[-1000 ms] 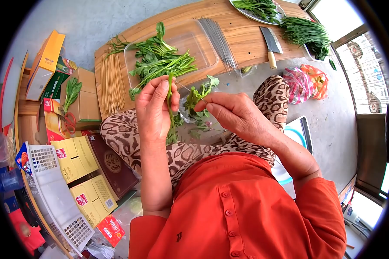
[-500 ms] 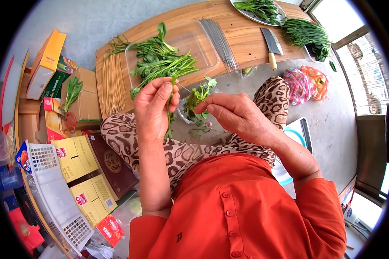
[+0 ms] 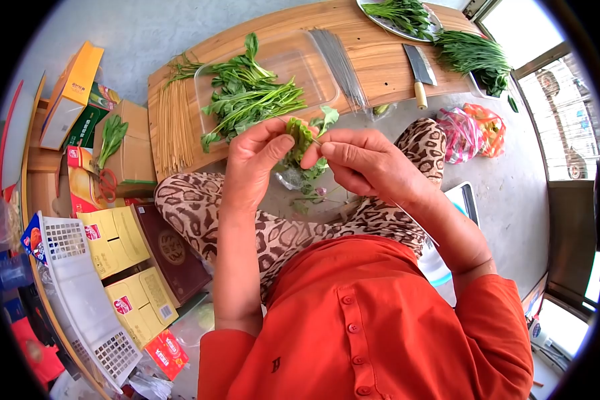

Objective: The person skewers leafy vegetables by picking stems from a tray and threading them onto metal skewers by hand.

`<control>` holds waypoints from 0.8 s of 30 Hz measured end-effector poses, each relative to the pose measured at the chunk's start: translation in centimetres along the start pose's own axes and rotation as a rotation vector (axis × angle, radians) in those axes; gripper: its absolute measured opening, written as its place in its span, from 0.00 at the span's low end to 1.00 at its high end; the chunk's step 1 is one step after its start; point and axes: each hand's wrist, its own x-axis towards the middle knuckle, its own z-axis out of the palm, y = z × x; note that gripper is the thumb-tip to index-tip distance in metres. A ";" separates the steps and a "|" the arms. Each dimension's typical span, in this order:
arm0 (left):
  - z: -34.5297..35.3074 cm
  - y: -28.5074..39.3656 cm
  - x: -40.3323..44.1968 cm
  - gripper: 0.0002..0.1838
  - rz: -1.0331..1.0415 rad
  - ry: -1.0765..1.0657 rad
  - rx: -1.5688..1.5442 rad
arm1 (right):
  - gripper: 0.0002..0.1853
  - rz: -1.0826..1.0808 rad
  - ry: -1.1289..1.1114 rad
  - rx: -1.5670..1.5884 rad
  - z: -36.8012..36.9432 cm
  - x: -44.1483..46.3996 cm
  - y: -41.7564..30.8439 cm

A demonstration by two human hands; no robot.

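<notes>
In front of my lap, my left hand (image 3: 257, 157) pinches a folded bunch of leafy greens (image 3: 301, 135). My right hand (image 3: 363, 160) is closed on a thin metal skewer (image 3: 417, 225) at the bunch; its far end sticks out past my right wrist. The two hands nearly meet, and fingers hide where skewer and greens join. Below them, plant scraps (image 3: 311, 193) and clear plastic lie near the floor. Beyond, a clear plastic tray (image 3: 323, 87) with loose leafy greens (image 3: 250, 93) sits on the wooden table (image 3: 380, 57).
Wooden skewers (image 3: 172, 130) and metal skewers (image 3: 340, 67) lie beside the tray. A cleaver (image 3: 418, 70), a plate of greens (image 3: 407, 17) and chives (image 3: 470, 57) are to the right. Red scissors (image 3: 108, 185) and cartons (image 3: 123, 247) stand left; plastic bags (image 3: 473, 133) rest on the floor.
My left hand has moved right and the greens it pinches are now folded against my right fingers. The skewer tip between the hands is no longer visible; its other end shows past my right wrist.
</notes>
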 end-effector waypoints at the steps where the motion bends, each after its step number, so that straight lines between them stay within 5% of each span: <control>1: -0.3 -0.4 0.0 0.11 -0.005 0.012 -0.005 | 0.15 0.016 0.004 -0.006 0.0 0.0 0.0; 6: -0.6 -0.7 0.5 0.10 -0.024 0.084 -0.192 | 0.14 0.111 0.069 -0.067 -1.1 -0.8 0.5; 15: 0.7 -0.6 0.2 0.08 -0.222 0.027 -0.044 | 0.13 -0.003 0.106 -0.142 -1.4 -0.4 1.7; 22: -1.7 -3.0 1.3 0.10 -0.186 -0.006 0.108 | 0.12 0.049 0.125 -0.132 -3.2 -1.2 2.6; 24: -4.7 -3.9 2.8 0.12 -0.190 0.155 0.287 | 0.13 0.064 0.129 -0.144 -3.9 -1.9 3.1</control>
